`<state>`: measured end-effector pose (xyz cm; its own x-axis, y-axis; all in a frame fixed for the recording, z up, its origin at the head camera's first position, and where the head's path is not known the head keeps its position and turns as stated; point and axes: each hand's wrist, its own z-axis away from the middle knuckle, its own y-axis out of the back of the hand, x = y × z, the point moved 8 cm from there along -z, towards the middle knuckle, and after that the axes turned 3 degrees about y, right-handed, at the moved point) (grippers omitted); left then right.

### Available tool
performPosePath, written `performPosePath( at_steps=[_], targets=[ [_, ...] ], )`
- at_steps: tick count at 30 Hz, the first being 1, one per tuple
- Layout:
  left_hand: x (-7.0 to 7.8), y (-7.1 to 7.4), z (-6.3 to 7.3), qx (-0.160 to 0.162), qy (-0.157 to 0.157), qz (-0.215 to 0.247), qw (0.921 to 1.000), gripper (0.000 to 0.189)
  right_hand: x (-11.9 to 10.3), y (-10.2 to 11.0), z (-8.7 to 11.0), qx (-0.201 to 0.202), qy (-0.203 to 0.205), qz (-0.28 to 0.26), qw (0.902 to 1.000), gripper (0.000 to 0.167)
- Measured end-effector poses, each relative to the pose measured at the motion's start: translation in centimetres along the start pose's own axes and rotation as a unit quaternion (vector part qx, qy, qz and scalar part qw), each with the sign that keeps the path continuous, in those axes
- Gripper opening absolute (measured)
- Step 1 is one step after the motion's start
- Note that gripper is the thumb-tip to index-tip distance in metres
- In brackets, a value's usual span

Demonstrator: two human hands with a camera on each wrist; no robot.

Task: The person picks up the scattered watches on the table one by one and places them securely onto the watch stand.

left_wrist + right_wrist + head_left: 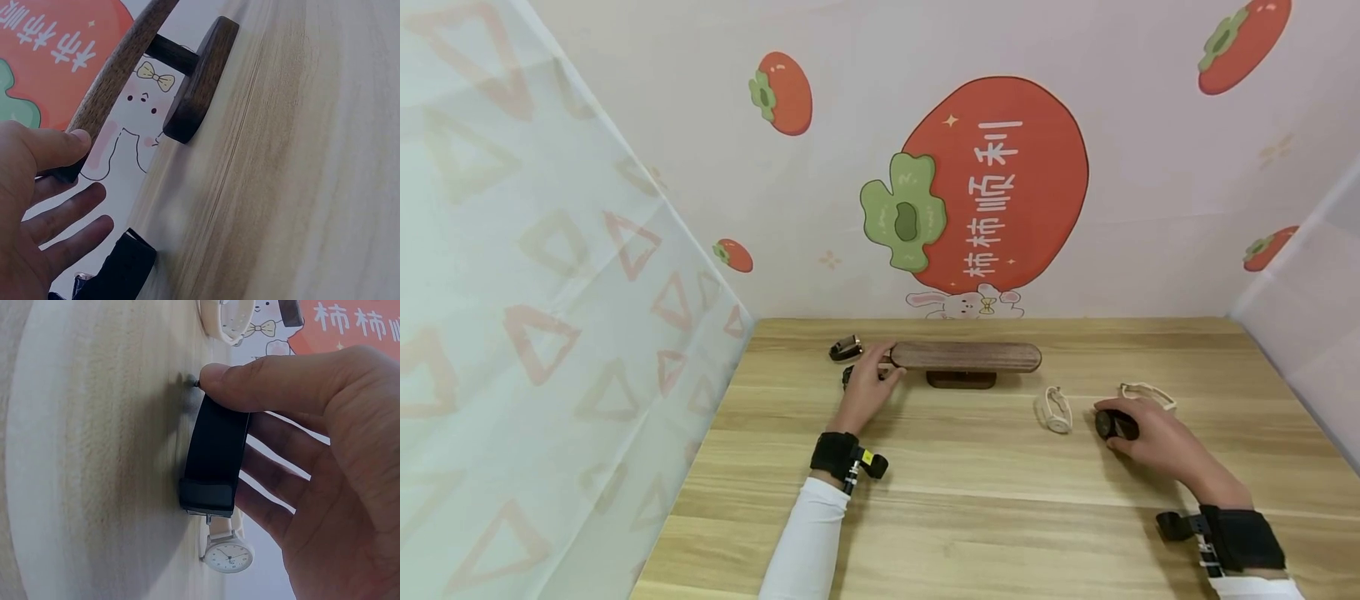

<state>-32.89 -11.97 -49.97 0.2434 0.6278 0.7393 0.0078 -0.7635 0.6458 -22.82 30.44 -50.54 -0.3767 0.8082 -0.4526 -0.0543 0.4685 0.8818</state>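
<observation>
A dark wooden watch stand [966, 357], a long rounded bar on a short post and oval base [961, 381], stands near the back of the table. My left hand [865, 392] pinches the bar's left end between thumb and index finger; the other fingers are spread in the left wrist view. My right hand [1161, 437] holds a black watch [1107, 424] just at the tabletop, with the thumb on its strap [215, 440] in the right wrist view. Two pale watches lie near it: one [1057, 414] to its left, another [1150, 392] behind the hand.
Behind my left hand lies a black watch with a gold-toned edge [846, 349]. A second black watch [847, 377] is partly hidden by that hand. A wall printed with persimmons [1000, 183] rises at the table's back edge, and a patterned sheet [587, 333] hangs at the left.
</observation>
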Motion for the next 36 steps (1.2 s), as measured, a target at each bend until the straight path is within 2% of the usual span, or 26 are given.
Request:
performPosePath(
  at_steps=[13,23,36],
  targets=[
    [-0.2,0.1,0.2,0.002,-0.003,0.005,1.0,0.059,-0.2,0.1,-0.5,0.012,0.01,-0.013,0.9998,0.051],
    [-0.3,0.2,0.2,0.0,0.001,0.016,0.9999,0.058,-0.5,0.6,-1.1,0.034,-0.004,-0.009,0.9994,0.052],
    [-0.1,0.3,0.4,0.004,-0.014,0.02,0.9997,0.059,-1.2,1.0,-2.3,0.049,-0.001,-0.026,0.9984,0.054]
  ],
)
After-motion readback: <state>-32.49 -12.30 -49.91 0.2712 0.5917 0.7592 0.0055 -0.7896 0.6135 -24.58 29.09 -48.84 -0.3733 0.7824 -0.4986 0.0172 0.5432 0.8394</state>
